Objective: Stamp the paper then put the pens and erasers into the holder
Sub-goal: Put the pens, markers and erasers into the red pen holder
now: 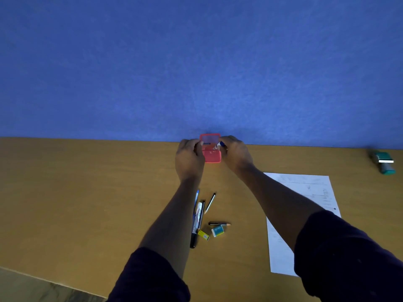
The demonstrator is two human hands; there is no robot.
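A red holder stands at the table's far edge against the blue wall. My left hand grips its left side. My right hand is at its right rim, holding a blue-capped pen whose tip is over the opening. The white paper lies to the right, partly under my right forearm. Nearer to me lie several pens and pencils, a short pencil, a yellow eraser and a teal eraser. A green stamp rests at the far right.
The blue wall rises directly behind the holder. The wooden table reaches its front-left edge at the lower left, where floor shows.
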